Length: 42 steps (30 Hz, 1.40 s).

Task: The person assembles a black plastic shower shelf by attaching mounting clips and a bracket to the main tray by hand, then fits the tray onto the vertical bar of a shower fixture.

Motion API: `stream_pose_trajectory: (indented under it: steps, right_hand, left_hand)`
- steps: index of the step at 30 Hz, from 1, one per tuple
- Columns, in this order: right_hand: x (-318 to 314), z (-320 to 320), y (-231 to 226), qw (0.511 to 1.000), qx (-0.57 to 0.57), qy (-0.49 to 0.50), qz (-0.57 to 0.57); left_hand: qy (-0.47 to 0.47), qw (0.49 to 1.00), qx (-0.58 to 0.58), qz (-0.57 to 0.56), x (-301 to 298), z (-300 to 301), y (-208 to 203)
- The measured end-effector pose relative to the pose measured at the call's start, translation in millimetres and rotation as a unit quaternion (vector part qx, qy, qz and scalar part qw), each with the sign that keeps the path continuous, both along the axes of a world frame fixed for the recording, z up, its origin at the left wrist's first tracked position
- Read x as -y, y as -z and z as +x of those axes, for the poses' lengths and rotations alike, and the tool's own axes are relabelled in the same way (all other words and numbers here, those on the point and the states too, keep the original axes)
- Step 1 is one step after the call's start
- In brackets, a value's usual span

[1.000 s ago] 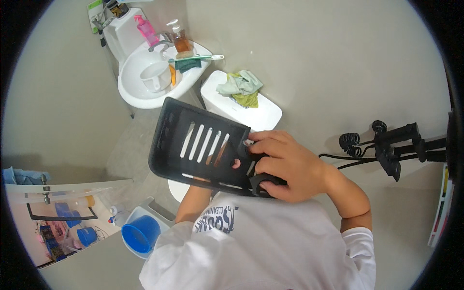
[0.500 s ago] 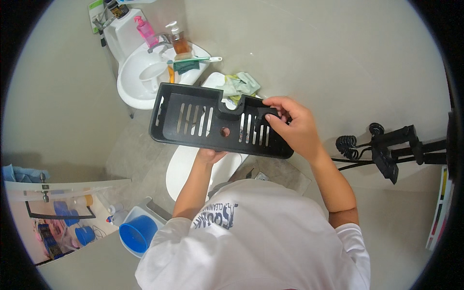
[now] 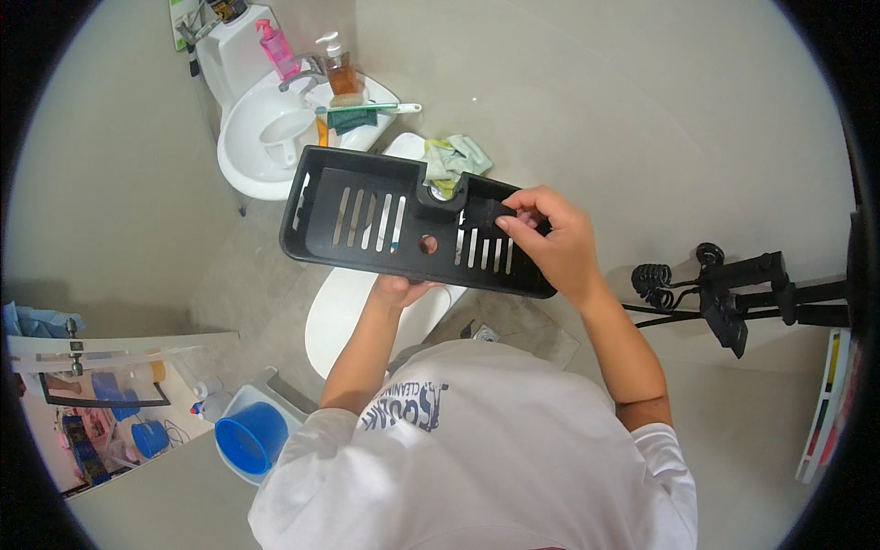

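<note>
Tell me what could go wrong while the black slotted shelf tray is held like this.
The black slotted tray rests on the left hand under its middle, while the right hand pinches one end; it could tip. It hangs above the toilet, so a slip might drop it there or knock the green cloth.

- One black slotted tray is seen.
- Two hands are counted: left hand, right hand.
- Two bottles are seen: one pink bottle, one amber soap dispenser.
- One white sink is seen.
- One blue bucket is seen.
- One green cloth is seen.
</note>
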State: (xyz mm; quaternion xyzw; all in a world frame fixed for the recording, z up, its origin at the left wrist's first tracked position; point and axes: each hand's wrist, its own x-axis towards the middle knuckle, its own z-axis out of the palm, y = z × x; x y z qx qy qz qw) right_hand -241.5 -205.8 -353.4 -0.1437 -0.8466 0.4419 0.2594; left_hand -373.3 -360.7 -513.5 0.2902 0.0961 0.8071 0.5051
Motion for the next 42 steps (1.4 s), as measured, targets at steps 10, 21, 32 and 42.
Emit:
stream_pose_trajectory:
  steps: [10,21,32,42]
  right_hand:
    - [-12.0,-8.7,5.9,0.987,-0.009,0.002,0.157]
    - [41.5,19.4,-7.1,0.947,-0.061,-0.146,0.280]
    - [33.2,-7.3,69.7,0.924,-0.142,-0.043,0.351]
    - [25.1,25.0,-7.2,0.930,-0.212,0.004,0.301]
  left_hand:
    - [0.001,1.000,0.015,-0.023,-12.7,14.8,-19.2]
    - [-0.040,0.995,0.081,-0.044,-32.3,19.3,-19.6]
    - [-0.128,0.989,0.015,-0.068,-40.8,31.9,-24.6]
    - [-0.150,0.988,-0.024,-0.027,-30.0,15.4,-34.1]
